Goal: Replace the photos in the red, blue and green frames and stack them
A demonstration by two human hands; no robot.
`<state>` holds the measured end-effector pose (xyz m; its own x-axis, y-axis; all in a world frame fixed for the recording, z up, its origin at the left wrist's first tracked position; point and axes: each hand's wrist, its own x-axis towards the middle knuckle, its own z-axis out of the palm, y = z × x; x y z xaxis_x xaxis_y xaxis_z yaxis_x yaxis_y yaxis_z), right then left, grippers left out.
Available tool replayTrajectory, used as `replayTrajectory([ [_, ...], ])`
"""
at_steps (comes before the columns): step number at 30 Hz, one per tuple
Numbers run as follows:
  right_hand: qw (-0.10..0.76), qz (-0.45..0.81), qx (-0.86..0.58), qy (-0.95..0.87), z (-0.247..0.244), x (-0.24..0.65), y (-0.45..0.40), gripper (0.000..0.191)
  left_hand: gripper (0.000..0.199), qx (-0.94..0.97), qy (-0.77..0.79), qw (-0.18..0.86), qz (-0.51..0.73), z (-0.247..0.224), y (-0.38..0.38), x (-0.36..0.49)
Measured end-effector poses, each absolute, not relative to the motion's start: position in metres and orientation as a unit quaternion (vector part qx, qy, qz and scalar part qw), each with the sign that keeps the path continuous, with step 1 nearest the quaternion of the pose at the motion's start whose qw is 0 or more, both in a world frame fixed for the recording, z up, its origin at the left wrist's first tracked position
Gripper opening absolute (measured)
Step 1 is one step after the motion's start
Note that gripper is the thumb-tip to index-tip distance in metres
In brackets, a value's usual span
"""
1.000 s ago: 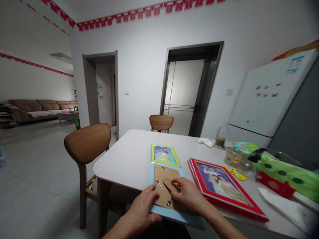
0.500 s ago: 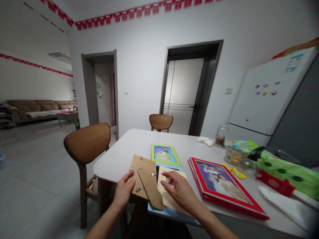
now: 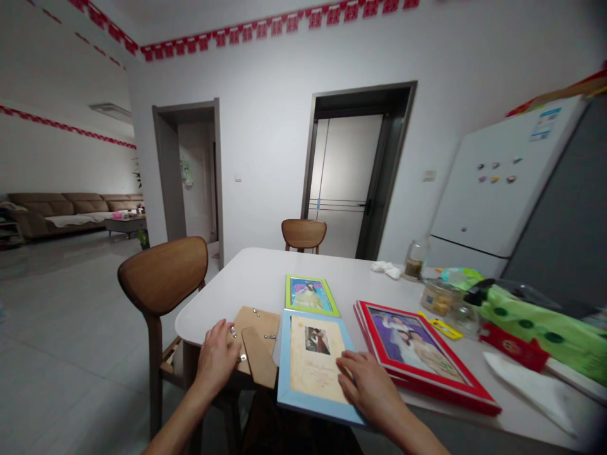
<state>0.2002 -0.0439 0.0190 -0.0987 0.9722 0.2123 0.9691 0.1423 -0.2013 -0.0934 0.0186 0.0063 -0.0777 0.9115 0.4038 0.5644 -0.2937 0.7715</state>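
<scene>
A brown frame backing board [image 3: 260, 328] with metal clips and a fold-out stand leg lies low at the table's front edge. My left hand [image 3: 217, 357] is closed at its left edge, fingers over the border. Just right of it is a light blue picture frame [image 3: 284, 373], which juts over the front edge. Inside the frame lies a cream printed sheet [image 3: 313, 370] bearing a small photo of a couple. My right hand [image 3: 372, 385] rests on the right side of the sheet and frame, fingers slightly bent and holding nothing.
A green picture frame [image 3: 336, 306] lies beyond the blue one. Stacked red picture frames [image 3: 396, 373] sit to the right. Farther right are glass jars [image 3: 439, 297], a green bag [image 3: 535, 328], a red box [image 3: 515, 346] and white paper [image 3: 526, 385]. A wooden chair [image 3: 164, 275] stands left.
The backing board has moved left and down, off the blue frame. The cream sheet now lies in the frame in full view. My right hand has come down onto its right side.
</scene>
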Motion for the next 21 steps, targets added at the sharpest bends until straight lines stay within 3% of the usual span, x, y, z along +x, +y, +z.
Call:
replayTrajectory([
  [2, 0.153, 0.003, -0.668, -0.728, 0.018, 0.200, -0.044, 0.034, 0.037, 0.718, 0.524, 0.137, 0.436, 0.011, 0.005, -0.073],
  [10, 0.180, 0.069, -0.742, -0.642, 0.017, 0.216, -0.052, 0.051, 0.037, 0.843, 0.407, 0.216, 0.279, 0.016, -0.039, 0.002],
  [13, 0.294, 0.204, -0.737, -0.574, 0.023, 0.212, -0.054, 0.058, 0.039, 0.833, 0.434, 0.219, 0.265, 0.016, -0.037, 0.005],
  [17, 0.514, 0.450, -0.619, -0.388, 0.038, 0.199, -0.062, 0.072, 0.061, 0.832, 0.422, 0.243, 0.267, 0.023, -0.035, 0.012],
  [21, 0.589, 0.500, -0.531, -0.348, 0.060, 0.186, -0.072, 0.077, 0.062, 0.839, 0.387, 0.185, 0.334, 0.036, -0.041, 0.033],
])
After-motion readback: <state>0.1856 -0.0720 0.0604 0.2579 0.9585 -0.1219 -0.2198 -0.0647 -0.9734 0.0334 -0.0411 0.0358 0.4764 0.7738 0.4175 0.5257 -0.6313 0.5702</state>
